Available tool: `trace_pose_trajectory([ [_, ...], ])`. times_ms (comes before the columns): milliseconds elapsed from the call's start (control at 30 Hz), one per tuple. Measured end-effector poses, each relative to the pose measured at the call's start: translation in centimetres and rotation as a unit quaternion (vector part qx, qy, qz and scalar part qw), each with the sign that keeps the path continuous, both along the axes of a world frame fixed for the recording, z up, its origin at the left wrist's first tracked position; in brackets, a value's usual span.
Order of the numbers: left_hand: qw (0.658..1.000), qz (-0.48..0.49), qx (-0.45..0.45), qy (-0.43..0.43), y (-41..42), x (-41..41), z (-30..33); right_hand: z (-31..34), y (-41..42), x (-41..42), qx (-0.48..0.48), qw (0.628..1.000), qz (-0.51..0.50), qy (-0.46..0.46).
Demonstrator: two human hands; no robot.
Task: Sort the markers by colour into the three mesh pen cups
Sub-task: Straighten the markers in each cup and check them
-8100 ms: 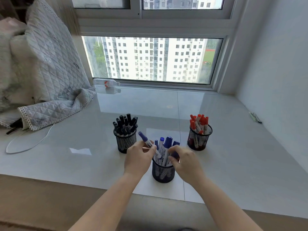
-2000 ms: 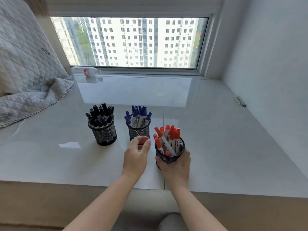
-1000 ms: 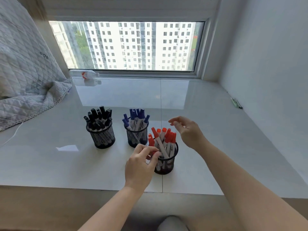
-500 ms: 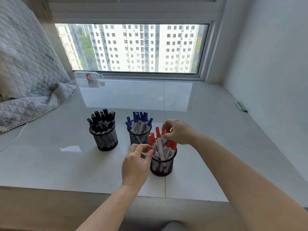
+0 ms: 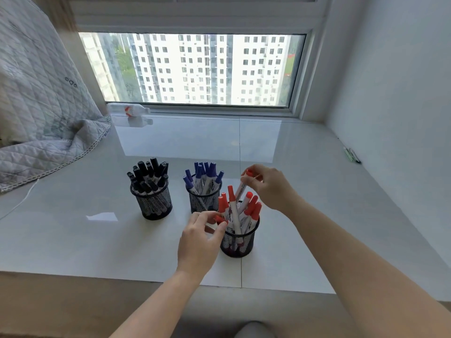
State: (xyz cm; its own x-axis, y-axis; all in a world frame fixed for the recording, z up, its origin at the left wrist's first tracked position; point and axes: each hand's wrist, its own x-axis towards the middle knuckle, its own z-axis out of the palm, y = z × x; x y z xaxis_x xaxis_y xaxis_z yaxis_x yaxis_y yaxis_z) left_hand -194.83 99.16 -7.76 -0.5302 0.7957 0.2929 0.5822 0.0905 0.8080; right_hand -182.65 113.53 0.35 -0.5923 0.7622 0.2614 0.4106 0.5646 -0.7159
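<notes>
**Both hands at the red marker cup**

Three black mesh cups stand on the glossy white table [image 5: 305,191] below the window [image 5: 195,69]. The cup on the left [image 5: 153,203] holds the black markers [image 5: 147,175], the middle cup [image 5: 202,201] holds the blue markers [image 5: 202,175], and the nearest cup [image 5: 238,240], just in front and to the right of the middle one, holds the red markers [image 5: 244,211], all with caps up.

The right hand [image 5: 271,189] hovers above the red cup, its grip pinching the top of one red-capped marker [image 5: 241,189] between thumb and fingertips; that marker slants down with its lower end among the others in the cup. The left hand [image 5: 200,240] sits at the cup's near-left rim, thumb and fingers closed in a pinch on the red cap of another marker [image 5: 219,219] leaning over that side.

A quilted grey blanket [image 5: 41,106] is heaped at the far left, with a white cable [image 5: 22,203] trailing from under it. A plastic bottle [image 5: 129,109] lies on its side by the window frame, and a couple of pens [image 5: 351,154] rest near the right wall.
</notes>
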Motion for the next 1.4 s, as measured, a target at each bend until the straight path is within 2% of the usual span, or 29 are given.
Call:
trace_pose_trajectory([
  [133,0.999,-0.016,-0.008,-0.028,-0.2,0.2,-0.3,0.7,0.1,0.7,-0.017,0.989,-0.061,0.132],
  [300,0.991,-0.035,-0.031,-0.123,0.4,1.3,-0.4,1.5,0.3,2.1,-0.079,0.946,-0.144,0.280],
  [400,0.981,-0.053,-0.048,-0.180,0.9,1.9,-0.5,1.3,0.5,2.9,-0.164,0.905,-0.193,0.342],
  [500,0.974,-0.061,-0.068,-0.208,1.5,2.3,-0.7,0.6,0.5,3.6,-0.287,0.848,-0.206,0.395],
  [733,0.970,-0.067,-0.051,-0.230,2.3,2.4,-1.3,-0.8,-0.2,4.8,-0.479,0.736,-0.123,0.461],
  [800,0.971,-0.068,-0.051,-0.225,2.4,2.3,-1.3,-1.1,-0.5,4.8,-0.501,0.730,-0.092,0.456],
  [900,0.976,-0.061,-0.037,-0.207,2.2,2.5,-1.0,-1.4,-0.7,4.8,-0.487,0.767,-0.069,0.412],
  [967,0.982,-0.044,0.012,-0.182,2.1,2.6,-0.6,-1.5,-0.8,4.7,-0.474,0.783,-0.068,0.397],
  [1033,0.989,-0.024,0.077,-0.124,2.2,2.3,0.6,-1.5,-0.8,4.6,-0.474,0.783,-0.061,0.398],
  [1133,0.990,-0.020,0.123,0.067,3.6,1.2,3.4,-1.6,-1.0,4.6,-0.470,0.792,-0.055,0.386],
  [1200,0.971,-0.074,0.070,0.216,4.9,0.4,5.1,-1.7,-1.1,4.6,-0.463,0.801,-0.056,0.375],
  [1267,0.934,-0.127,-0.024,0.333,6.2,-0.2,6.0,-1.7,-1.2,4.7,-0.458,0.807,-0.058,0.369],
  [1400,0.882,-0.172,-0.130,0.419,8.2,-0.7,6.5,-1.8,-1.4,4.9,-0.457,0.811,-0.057,0.361],
])
